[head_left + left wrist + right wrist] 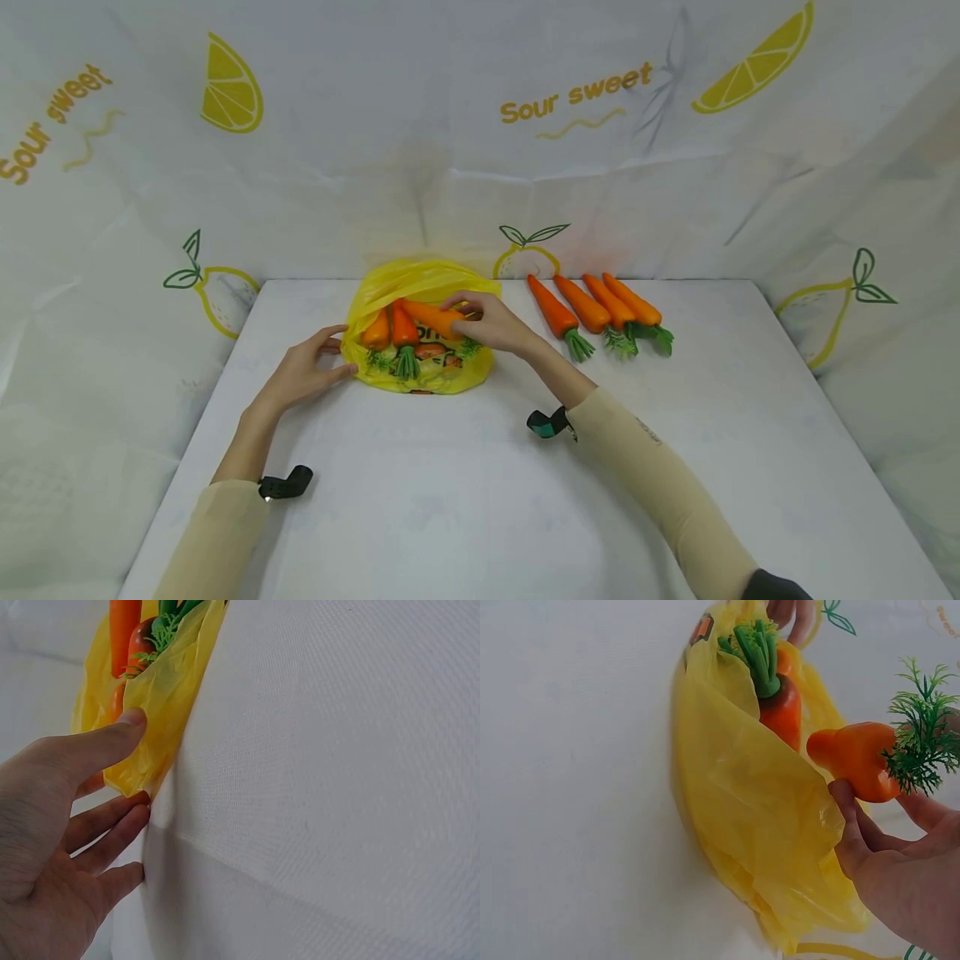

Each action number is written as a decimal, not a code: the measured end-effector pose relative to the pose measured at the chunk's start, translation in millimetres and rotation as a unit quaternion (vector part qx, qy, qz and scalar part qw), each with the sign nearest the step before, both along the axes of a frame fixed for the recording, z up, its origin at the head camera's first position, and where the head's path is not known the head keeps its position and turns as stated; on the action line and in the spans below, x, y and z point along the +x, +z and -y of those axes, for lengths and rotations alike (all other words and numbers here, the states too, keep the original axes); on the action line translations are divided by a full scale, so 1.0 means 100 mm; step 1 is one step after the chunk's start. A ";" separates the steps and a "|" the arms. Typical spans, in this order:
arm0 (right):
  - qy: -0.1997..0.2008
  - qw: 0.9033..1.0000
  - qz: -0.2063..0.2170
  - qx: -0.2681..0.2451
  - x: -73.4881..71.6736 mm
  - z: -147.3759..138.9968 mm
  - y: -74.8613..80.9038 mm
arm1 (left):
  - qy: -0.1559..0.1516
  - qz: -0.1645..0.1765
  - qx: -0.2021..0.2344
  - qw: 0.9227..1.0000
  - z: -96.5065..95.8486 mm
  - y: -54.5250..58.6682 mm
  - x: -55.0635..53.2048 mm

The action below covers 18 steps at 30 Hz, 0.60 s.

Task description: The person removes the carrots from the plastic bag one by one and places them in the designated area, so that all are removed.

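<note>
A yellow plastic bag (420, 279) lies at the back of the table with its mouth facing me. Two orange carrots, one at the left (377, 332) and a redder one (404, 327) in the middle, sit in the mouth, green tops outward. My right hand (487, 321) grips a third carrot (859, 756) with feathery leaves; its narrow end points left into the bag. At the bag's left edge my left hand (303, 367) holds the plastic (169, 712), thumb in front and fingers behind and below. Part of the index finger is hidden by the bag.
Several more carrots (592, 310) lie side by side to the right of the bag, tops toward me. The white table (420, 500) meets a lemon-printed cloth (375, 150) just behind the bag.
</note>
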State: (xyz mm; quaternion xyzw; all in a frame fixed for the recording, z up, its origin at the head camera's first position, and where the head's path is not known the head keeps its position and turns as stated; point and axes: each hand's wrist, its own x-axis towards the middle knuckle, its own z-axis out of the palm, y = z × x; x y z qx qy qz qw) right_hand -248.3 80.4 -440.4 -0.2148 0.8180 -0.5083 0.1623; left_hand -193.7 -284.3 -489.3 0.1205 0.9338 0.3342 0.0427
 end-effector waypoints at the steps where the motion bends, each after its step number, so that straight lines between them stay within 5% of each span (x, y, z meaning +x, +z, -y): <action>1: 0.000 1.000 -0.001 -0.003 0.01 -0.02 0.01 | 0.000 0.000 0.000 1.000 0.00 0.00 0.00; 18: -0.011 0.999 -0.039 -0.035 0.16 -0.45 0.33 | -0.002 -0.007 0.000 1.000 0.00 -0.01 0.00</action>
